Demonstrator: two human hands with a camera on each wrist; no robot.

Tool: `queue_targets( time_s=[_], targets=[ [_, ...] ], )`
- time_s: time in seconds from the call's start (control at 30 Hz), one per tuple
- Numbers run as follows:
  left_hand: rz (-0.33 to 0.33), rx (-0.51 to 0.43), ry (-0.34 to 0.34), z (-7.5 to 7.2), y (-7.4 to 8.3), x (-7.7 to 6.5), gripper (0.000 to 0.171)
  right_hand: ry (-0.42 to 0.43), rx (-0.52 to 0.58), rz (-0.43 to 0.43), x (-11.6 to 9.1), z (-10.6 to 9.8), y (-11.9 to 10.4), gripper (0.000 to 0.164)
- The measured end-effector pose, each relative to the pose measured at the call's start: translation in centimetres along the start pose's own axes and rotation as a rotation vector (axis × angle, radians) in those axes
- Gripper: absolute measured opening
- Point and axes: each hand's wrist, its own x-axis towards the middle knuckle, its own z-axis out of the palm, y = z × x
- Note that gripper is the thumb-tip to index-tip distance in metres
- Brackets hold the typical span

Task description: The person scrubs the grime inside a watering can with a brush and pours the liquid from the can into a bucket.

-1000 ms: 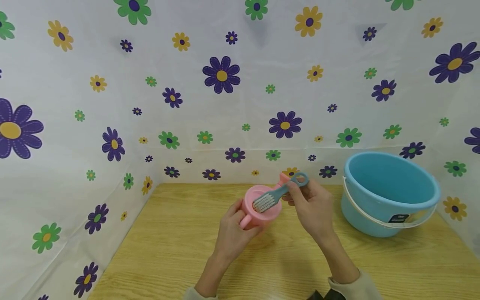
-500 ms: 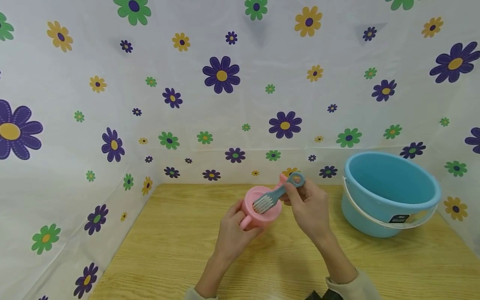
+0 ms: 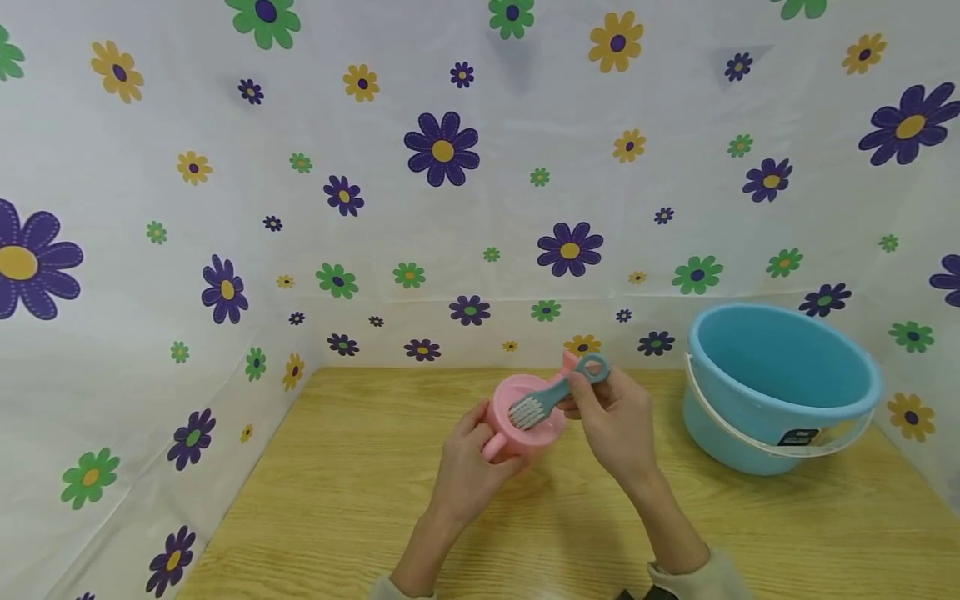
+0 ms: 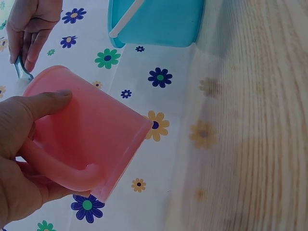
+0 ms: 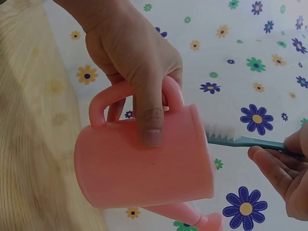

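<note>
A pink toy watering can (image 3: 516, 387) is held off the table in my left hand (image 3: 467, 471), its open top tilted up toward the head camera. In the right wrist view the fingers pass through its loop handle (image 5: 110, 97) and the thumb presses the can's side. My right hand (image 3: 621, 425) pinches the handle of a blue brush (image 3: 557, 392) with a ring end. Its white bristles (image 5: 224, 131) lie at the can's mouth. Whether they touch the inside I cannot tell. The pink spout (image 5: 185, 211) points away from me, partly behind the brush in the head view.
To the right on the wooden table (image 3: 337, 492) stands a light blue bucket (image 3: 750, 433) with a white handle (image 3: 731, 433) hanging down its front. A white flowered sheet (image 3: 390, 225) rises behind the table and along both sides.
The right hand and the brush have shifted slightly left, and the ring end has dropped a little. The watering can has moved slightly down and right, with the left hand keeping its hold.
</note>
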Motion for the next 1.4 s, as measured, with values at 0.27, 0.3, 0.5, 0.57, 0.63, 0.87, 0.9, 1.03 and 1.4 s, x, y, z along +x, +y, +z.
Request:
queue_targets(
  time_s=[0.27, 0.3, 0.5, 0.57, 0.63, 0.87, 0.9, 1.03, 1.4],
  targets=[
    [-0.023, -0.004, -0.009, -0.2, 0.0, 0.0, 0.032, 0.0, 0.016, 0.019, 0.1, 0.3, 0.0, 0.007],
    [-0.024, -0.006, -0.008, -0.3, 0.1, 0.0, 0.032, 0.001, 0.019, 0.021, 0.1, 0.3, 0.0, 0.007],
    [0.0, -0.014, 0.005, -0.2, 0.1, 0.0, 0.03, 0.001, 0.024, 0.003, 0.0, 0.5, 0.3, 0.007],
    [0.003, -0.018, 0.009, -0.2, 0.1, 0.0, 0.03, -0.001, 0.029, -0.016, -0.1, 0.6, 0.4, 0.008],
    [0.005, -0.016, 0.011, -0.2, 0.1, 0.0, 0.03, 0.0, 0.038, -0.028, -0.1, 0.7, 0.5, 0.008],
    [0.027, -0.002, 0.016, -0.3, 0.1, 0.1, 0.028, -0.005, 0.074, 0.012, -0.4, 0.6, 1.0, 0.013],
    [0.032, -0.003, 0.013, -0.3, 0.1, 0.1, 0.027, -0.008, 0.081, 0.026, -0.5, 0.6, 1.0, 0.017],
    [0.06, -0.016, 0.002, -0.1, 0.2, 0.1, 0.027, 0.003, 0.093, 0.094, -1.1, 0.0, 2.6, 0.029],
    [0.082, 0.019, -0.084, 0.3, 0.6, -0.3, 0.031, 0.102, 0.083, 0.098, -2.4, -1.5, 4.0, 0.02]
  ],
)
